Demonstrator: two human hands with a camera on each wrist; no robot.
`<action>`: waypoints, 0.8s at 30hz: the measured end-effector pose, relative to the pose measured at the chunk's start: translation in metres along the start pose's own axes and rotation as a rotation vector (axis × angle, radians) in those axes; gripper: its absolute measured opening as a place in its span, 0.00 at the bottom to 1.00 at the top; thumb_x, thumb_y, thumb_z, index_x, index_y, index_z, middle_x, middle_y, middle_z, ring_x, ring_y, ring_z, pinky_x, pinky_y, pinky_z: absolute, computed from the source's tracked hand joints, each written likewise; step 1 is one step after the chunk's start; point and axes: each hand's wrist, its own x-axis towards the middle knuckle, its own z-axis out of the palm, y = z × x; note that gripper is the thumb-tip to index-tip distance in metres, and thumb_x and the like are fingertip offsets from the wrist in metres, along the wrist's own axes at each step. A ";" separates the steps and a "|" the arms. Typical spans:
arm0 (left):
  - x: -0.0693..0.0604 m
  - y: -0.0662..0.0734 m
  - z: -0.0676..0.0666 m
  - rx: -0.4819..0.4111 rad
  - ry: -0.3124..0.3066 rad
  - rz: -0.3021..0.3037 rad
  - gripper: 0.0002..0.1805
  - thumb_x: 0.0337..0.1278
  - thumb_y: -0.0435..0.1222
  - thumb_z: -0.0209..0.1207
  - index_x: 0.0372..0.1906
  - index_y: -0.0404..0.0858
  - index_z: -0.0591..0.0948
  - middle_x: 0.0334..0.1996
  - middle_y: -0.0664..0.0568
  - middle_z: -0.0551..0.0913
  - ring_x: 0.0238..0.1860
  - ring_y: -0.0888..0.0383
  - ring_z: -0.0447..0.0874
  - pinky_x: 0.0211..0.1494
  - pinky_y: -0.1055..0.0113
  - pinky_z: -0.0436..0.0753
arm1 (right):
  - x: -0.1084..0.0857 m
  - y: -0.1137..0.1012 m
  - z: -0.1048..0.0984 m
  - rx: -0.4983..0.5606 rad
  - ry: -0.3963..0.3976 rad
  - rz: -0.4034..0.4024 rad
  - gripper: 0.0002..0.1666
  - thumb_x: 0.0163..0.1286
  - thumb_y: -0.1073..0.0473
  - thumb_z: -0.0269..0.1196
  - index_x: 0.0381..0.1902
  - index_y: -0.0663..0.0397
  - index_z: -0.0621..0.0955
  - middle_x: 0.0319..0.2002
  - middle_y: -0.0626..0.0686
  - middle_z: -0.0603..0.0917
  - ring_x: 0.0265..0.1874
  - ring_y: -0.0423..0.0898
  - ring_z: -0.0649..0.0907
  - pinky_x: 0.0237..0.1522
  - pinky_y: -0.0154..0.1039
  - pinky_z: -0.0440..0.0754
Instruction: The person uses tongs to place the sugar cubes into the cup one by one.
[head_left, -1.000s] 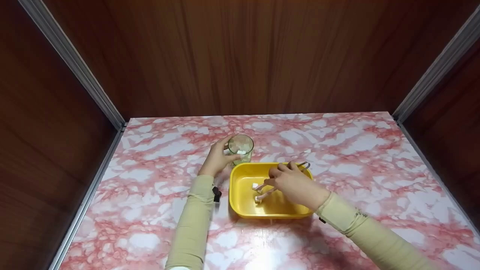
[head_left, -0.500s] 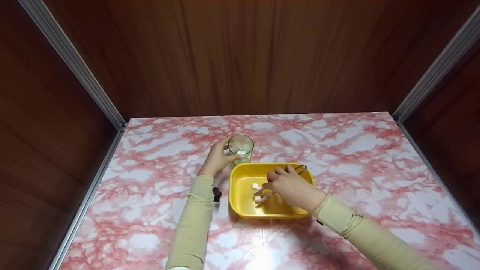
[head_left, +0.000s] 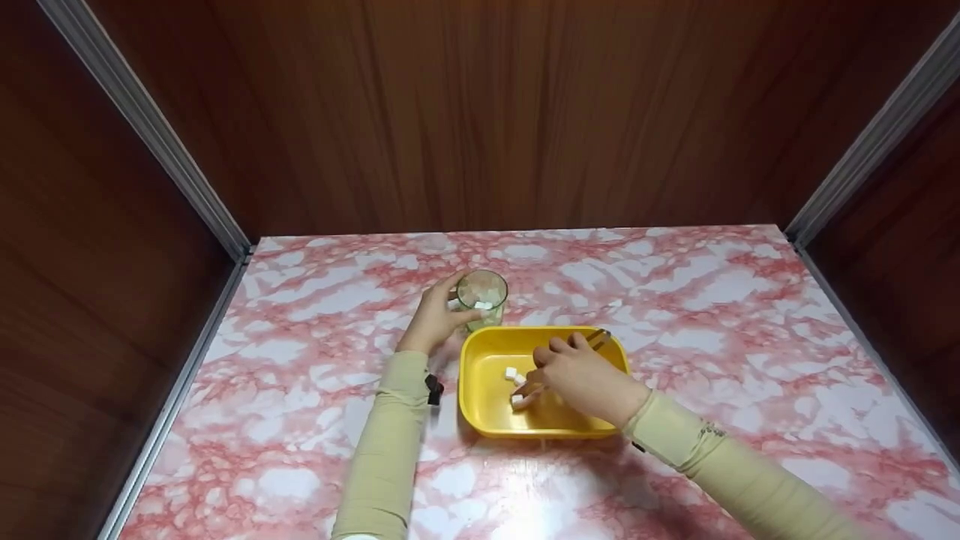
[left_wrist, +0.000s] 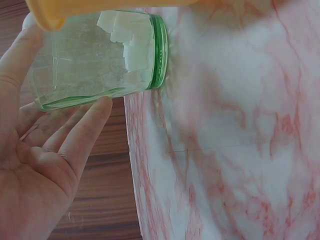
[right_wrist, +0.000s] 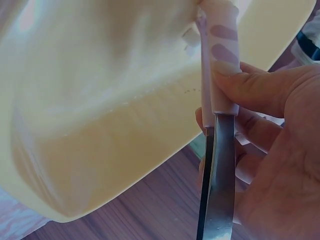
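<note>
My left hand [head_left: 436,315] holds a clear green drinking glass [left_wrist: 80,60] upright on the table, thumb on one side and fingers on the other. Several white cubes [left_wrist: 131,42] lie in the bottom of the glass. Over the yellow basin [head_left: 466,390], my right hand [head_left: 589,375] grips a pair of metal tongs [right_wrist: 223,175] with pink tips, pinching them at the pink sleeves [right_wrist: 225,75]. The tips point down into the basin, and a white cube [head_left: 517,400] is at them; whether it is clamped I cannot tell. Other white cubes [head_left: 511,373] lie close by on the basin floor.
The basin stands just in front of the glass on a red-and-white marbled table [head_left: 300,420]. Dark wood panels [head_left: 480,112] rise at the back and both sides, with grey metal strips [head_left: 150,120] at the corners.
The tongs' arms have come closer together, and my right hand has shifted slightly left. The left hand and glass have stayed in place.
</note>
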 end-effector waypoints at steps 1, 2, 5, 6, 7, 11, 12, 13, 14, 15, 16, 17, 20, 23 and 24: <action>0.000 0.000 0.000 0.002 0.000 0.002 0.43 0.44 0.35 0.73 0.68 0.40 0.68 0.64 0.44 0.70 0.59 0.43 0.73 0.60 0.54 0.74 | 0.000 0.000 0.000 0.000 0.002 0.001 0.19 0.50 0.68 0.73 0.38 0.40 0.87 0.33 0.47 0.77 0.34 0.48 0.71 0.35 0.45 0.66; 0.000 0.000 0.000 0.003 0.000 0.004 0.43 0.44 0.35 0.73 0.68 0.40 0.68 0.64 0.44 0.70 0.59 0.43 0.73 0.60 0.54 0.74 | 0.000 0.000 0.000 0.000 0.003 0.002 0.19 0.50 0.69 0.72 0.37 0.40 0.87 0.33 0.46 0.77 0.34 0.48 0.71 0.35 0.45 0.66; 0.000 0.000 0.000 0.009 0.000 0.007 0.43 0.44 0.35 0.73 0.68 0.40 0.68 0.64 0.43 0.70 0.59 0.43 0.73 0.60 0.53 0.74 | 0.001 0.000 0.001 0.013 0.005 0.006 0.19 0.50 0.71 0.71 0.36 0.41 0.88 0.33 0.46 0.77 0.34 0.48 0.72 0.36 0.45 0.66; 0.000 0.000 0.000 0.011 0.000 0.007 0.43 0.44 0.36 0.73 0.68 0.40 0.68 0.64 0.43 0.70 0.59 0.43 0.73 0.61 0.53 0.74 | 0.001 0.000 0.001 0.018 0.005 0.006 0.19 0.50 0.71 0.71 0.36 0.41 0.88 0.33 0.46 0.77 0.34 0.48 0.72 0.36 0.45 0.66; -0.001 0.000 0.000 0.013 0.001 0.006 0.43 0.44 0.36 0.73 0.68 0.40 0.68 0.64 0.43 0.70 0.59 0.44 0.73 0.61 0.53 0.74 | 0.001 0.000 0.002 0.022 0.006 0.006 0.19 0.50 0.71 0.71 0.36 0.41 0.88 0.33 0.46 0.77 0.34 0.48 0.72 0.36 0.46 0.66; -0.001 0.000 0.000 0.018 0.000 0.004 0.42 0.44 0.36 0.73 0.68 0.40 0.68 0.64 0.44 0.71 0.59 0.44 0.73 0.61 0.53 0.73 | 0.001 0.000 0.002 0.029 0.005 0.008 0.18 0.52 0.70 0.70 0.36 0.41 0.88 0.33 0.46 0.77 0.34 0.48 0.72 0.36 0.46 0.66; -0.001 0.000 0.000 0.020 -0.002 0.004 0.43 0.44 0.36 0.73 0.69 0.40 0.68 0.64 0.44 0.71 0.59 0.44 0.73 0.61 0.53 0.73 | 0.001 0.000 0.001 0.027 0.005 0.009 0.18 0.52 0.71 0.70 0.36 0.42 0.88 0.33 0.46 0.78 0.34 0.48 0.72 0.36 0.46 0.66; -0.001 0.000 0.000 0.021 -0.002 0.003 0.43 0.44 0.37 0.73 0.69 0.40 0.68 0.64 0.44 0.71 0.59 0.44 0.73 0.61 0.53 0.73 | 0.001 0.000 0.001 0.024 0.005 0.011 0.18 0.52 0.71 0.69 0.35 0.42 0.88 0.33 0.46 0.78 0.34 0.48 0.72 0.36 0.46 0.66; -0.001 0.000 0.000 0.023 -0.003 0.002 0.43 0.44 0.37 0.73 0.69 0.40 0.68 0.64 0.44 0.70 0.59 0.44 0.73 0.61 0.53 0.74 | 0.001 0.000 0.001 0.021 0.005 0.012 0.17 0.52 0.71 0.69 0.35 0.43 0.87 0.33 0.46 0.78 0.34 0.48 0.72 0.36 0.46 0.66; -0.001 0.000 0.000 0.026 -0.004 0.001 0.43 0.44 0.37 0.73 0.69 0.40 0.68 0.64 0.44 0.70 0.59 0.45 0.73 0.61 0.54 0.74 | 0.001 0.000 0.002 0.018 0.005 0.013 0.17 0.52 0.71 0.69 0.35 0.44 0.87 0.33 0.46 0.78 0.34 0.48 0.72 0.37 0.45 0.66; 0.000 0.000 0.000 0.028 -0.004 0.000 0.43 0.44 0.37 0.73 0.69 0.41 0.67 0.64 0.44 0.70 0.59 0.45 0.73 0.61 0.54 0.74 | 0.001 0.000 0.002 0.015 0.006 0.014 0.16 0.51 0.71 0.69 0.34 0.45 0.87 0.34 0.46 0.78 0.33 0.48 0.71 0.37 0.45 0.66; 0.000 0.000 0.000 0.032 -0.004 0.000 0.43 0.45 0.37 0.73 0.69 0.40 0.67 0.64 0.44 0.70 0.59 0.45 0.73 0.61 0.54 0.74 | 0.001 0.000 0.001 0.013 0.007 0.015 0.16 0.52 0.72 0.69 0.34 0.45 0.87 0.34 0.46 0.79 0.33 0.48 0.71 0.37 0.45 0.66; -0.001 0.001 -0.001 0.038 0.000 -0.004 0.43 0.45 0.37 0.73 0.69 0.40 0.67 0.64 0.45 0.70 0.58 0.47 0.73 0.61 0.54 0.74 | 0.001 0.000 0.001 0.015 0.010 0.012 0.16 0.52 0.72 0.69 0.33 0.45 0.87 0.34 0.46 0.78 0.33 0.48 0.71 0.37 0.45 0.66; -0.001 0.002 -0.001 0.030 -0.002 -0.006 0.43 0.45 0.36 0.73 0.69 0.41 0.67 0.65 0.45 0.70 0.59 0.46 0.73 0.61 0.54 0.74 | 0.002 -0.001 -0.001 0.022 0.009 0.008 0.15 0.55 0.70 0.69 0.34 0.43 0.88 0.33 0.46 0.78 0.33 0.48 0.71 0.37 0.46 0.66; -0.002 0.002 -0.001 0.025 -0.004 -0.007 0.43 0.45 0.35 0.73 0.69 0.41 0.67 0.65 0.45 0.70 0.59 0.45 0.73 0.60 0.54 0.74 | 0.002 -0.001 -0.001 0.024 0.008 0.006 0.14 0.55 0.69 0.69 0.34 0.43 0.88 0.33 0.46 0.78 0.33 0.48 0.71 0.36 0.46 0.66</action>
